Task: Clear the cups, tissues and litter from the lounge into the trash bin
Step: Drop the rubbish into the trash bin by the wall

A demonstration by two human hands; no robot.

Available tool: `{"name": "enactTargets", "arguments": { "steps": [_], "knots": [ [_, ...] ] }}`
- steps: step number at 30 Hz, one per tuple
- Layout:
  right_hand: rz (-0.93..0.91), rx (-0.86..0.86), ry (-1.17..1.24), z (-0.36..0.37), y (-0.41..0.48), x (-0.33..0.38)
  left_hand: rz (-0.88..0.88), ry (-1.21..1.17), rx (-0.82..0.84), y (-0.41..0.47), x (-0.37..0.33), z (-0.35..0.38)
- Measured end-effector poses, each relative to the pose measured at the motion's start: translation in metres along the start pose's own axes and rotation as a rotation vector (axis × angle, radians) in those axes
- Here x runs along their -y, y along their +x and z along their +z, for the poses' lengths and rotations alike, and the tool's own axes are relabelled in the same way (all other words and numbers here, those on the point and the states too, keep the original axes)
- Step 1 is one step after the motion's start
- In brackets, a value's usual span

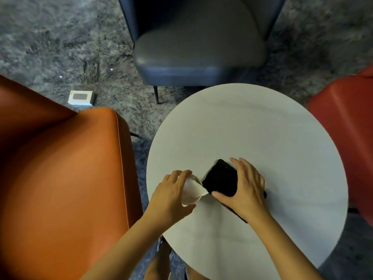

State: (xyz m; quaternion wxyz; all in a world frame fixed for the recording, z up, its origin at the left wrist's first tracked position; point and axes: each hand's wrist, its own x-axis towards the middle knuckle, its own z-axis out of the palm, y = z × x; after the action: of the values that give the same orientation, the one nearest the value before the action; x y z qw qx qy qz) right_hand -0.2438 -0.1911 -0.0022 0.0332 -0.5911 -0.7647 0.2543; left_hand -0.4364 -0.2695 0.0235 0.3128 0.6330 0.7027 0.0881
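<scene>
1. Noted mottled grey floor (50,47) all round the furniture.
2. Logged orange chair (60,188) filling the left side, just beside the worktop's left edge.
3. Logged round pale worktop (262,138) centre-right, bare over its far half, both hands at its near-left part.
4. Recorded blue-grey chair (197,47) at the top, seat facing the worktop, front edge near its far rim.
5. Recorded red chair (347,128) at the right edge, partly cut off by the frame.
6. Right hand (246,188): clamped on a black object (221,178), fingers over the far side, thumb on the near edge. Flat, dark and glossy; cannot tell what it is. Tilted, with a dark strip running back under the wrist.
7. Left hand (171,195): wrapped round a white paper cup (191,190), fingers over the top, thumb beneath.
8. Cup: over the near-left part of the worktop, tipped on its side, rim touching the black object's left edge. Contents not visible.
9. Spotted small white box (80,97) on the floor behind the orange chair, well apart from the worktop.
</scene>
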Motion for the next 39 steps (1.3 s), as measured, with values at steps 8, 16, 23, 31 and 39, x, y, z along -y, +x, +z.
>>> {"name": "enactTargets", "arguments": {
  "steps": [8, 16, 23, 31, 39],
  "knots": [
    [0.019, 0.123, -0.22, 0.023, -0.007, -0.022, 0.007, -0.017, -0.11, 0.0, 0.007, -0.006],
    [0.038, 0.168, -0.272, 0.021, -0.003, -0.015, -0.047, -0.03, -0.167, -0.005, 0.012, -0.022],
    [-0.169, 0.047, -0.227, -0.038, 0.028, 0.06, -0.113, -0.062, -0.375, -0.022, 0.012, -0.087],
    [-0.503, 0.025, -0.183, -0.094, 0.028, 0.213, -0.326, -0.065, -0.637, -0.117, 0.031, -0.191],
    [-0.765, 0.007, -0.187, -0.096, -0.042, 0.359, -0.529, -0.046, -0.839, -0.268, 0.067, -0.258]
  ]
}}
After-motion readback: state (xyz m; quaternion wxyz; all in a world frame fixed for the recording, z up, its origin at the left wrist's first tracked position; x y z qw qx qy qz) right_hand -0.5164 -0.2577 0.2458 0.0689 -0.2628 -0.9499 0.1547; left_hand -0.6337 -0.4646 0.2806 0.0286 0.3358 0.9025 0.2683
